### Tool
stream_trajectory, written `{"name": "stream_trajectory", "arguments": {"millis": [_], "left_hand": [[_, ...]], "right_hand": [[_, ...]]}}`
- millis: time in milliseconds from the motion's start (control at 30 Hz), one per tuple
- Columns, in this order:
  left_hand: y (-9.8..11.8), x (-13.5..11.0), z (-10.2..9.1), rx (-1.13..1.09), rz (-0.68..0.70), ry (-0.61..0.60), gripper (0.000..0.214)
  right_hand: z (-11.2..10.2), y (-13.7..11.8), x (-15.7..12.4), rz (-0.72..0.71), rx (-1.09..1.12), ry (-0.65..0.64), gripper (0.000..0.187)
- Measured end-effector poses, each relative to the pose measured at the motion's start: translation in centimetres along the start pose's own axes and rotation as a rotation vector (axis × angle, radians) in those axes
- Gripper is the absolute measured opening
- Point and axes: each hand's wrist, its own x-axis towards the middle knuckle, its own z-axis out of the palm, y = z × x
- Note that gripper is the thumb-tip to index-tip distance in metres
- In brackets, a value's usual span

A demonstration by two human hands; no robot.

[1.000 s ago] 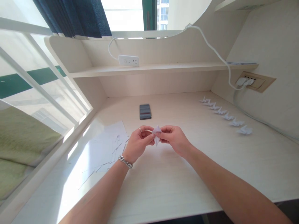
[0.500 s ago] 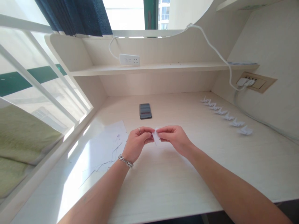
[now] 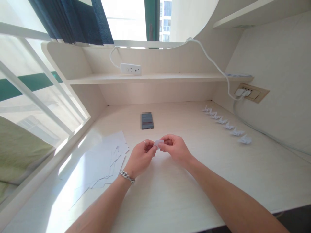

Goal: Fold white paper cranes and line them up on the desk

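Between my two hands is a small folded piece of white paper [image 3: 159, 142], held a little above the desk [image 3: 170, 194]. My left hand [image 3: 142, 155] pinches its left side between thumb and fingers; a ring and a chain bracelet are on this hand and wrist. My right hand [image 3: 175, 147] grips the right side with thumb and fingertips. Part of the paper is hidden behind the fingers. Several folded paper cranes [image 3: 228, 125] stand in a slanting row at the back right. Left of my left hand lies a loose spread of white paper sheets [image 3: 99, 161].
A dark phone-like object [image 3: 147, 120], blurred out, lies beyond my hands. On the shelf [image 3: 160, 77] sits a white power strip [image 3: 130, 69]. A white cable [image 3: 211, 58] runs down to the wall socket [image 3: 254, 93]. White rails [image 3: 43, 87] border the desk's left side.
The folded paper has turned from upright and narrow to lying flatter, its upper edge now level. My fingers have shifted their hold on it. The whole view has tilted slightly.
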Motion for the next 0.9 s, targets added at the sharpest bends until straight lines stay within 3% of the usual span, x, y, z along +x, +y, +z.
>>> {"name": "stream_trajectory", "arguments": {"millis": [133, 233, 633, 800, 900], "left_hand": [[0.2, 0.1, -0.1, 0.092, 0.005, 0.07, 0.029], [0.2, 0.0, -0.1, 0.129, 0.008, 0.047, 0.03], [-0.2, 0.3, -1.7, 0.051, -0.068, -0.052, 0.034], [0.1, 0.3, -2.5, 0.172, -0.056, -0.021, 0.035], [-0.1, 0.6, -2.6, 0.124, -0.029, 0.027, 0.037]], "right_hand": [[0.1, 0.1, 0.0, 0.022, -0.074, -0.086, 0.021], [0.2, 0.0, -0.2, -0.003, -0.144, -0.126, 0.02], [0.4, -0.4, -0.2, 0.111, 0.094, -0.083, 0.03], [0.1, -0.4, 0.0, 0.116, 0.089, -0.057, 0.03], [-0.2, -0.5, 0.3, 0.119, 0.079, -0.024, 0.03]]}}
